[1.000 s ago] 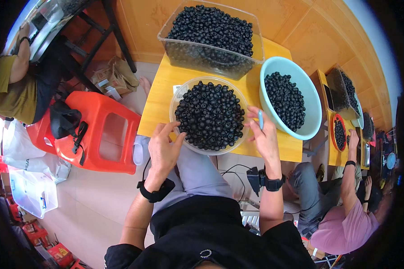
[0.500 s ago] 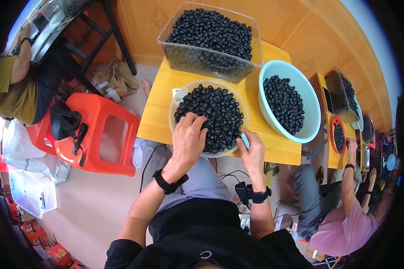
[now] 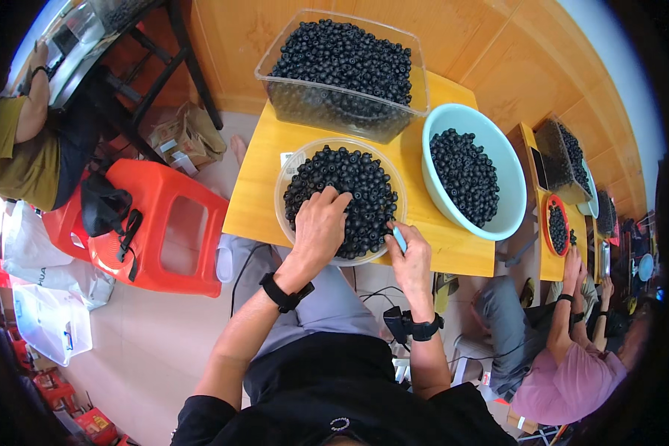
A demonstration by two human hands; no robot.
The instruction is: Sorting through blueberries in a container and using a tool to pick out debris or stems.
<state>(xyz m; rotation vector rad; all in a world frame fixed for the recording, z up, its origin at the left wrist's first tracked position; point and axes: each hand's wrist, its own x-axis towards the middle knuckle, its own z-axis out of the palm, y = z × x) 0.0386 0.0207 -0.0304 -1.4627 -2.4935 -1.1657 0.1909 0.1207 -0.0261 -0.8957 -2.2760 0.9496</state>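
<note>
A round clear tub (image 3: 280,210) heaped with small round black bead-like pieces (image 3: 360,181) stands at the near edge of the yellow table (image 3: 249,195). Into the left side of this heap reaches my left hand (image 3: 321,227), fingers bent and closed; their tips are partly hidden, so what they pinch cannot be made out. At the tub's near right rim, my right hand (image 3: 413,256) is closed around a slim light-blue tool (image 3: 400,238). A black piece sits close by the tool's tip; the tool's working end does not show clearly.
Behind the tub stands a clear rectangular bin (image 3: 342,111) full of black pieces; to the right is a pale-blue basin (image 3: 514,201) with more. A red stool (image 3: 156,238) holding a black strap bag is at left. Co-workers sit at both sides, one in a pink shirt (image 3: 569,383).
My left hand has shifted slightly right and down within the heap. My right hand keeps the light-blue tool, now slightly lower. The pink-shirted person's hands have come together beside a red bowl.
</note>
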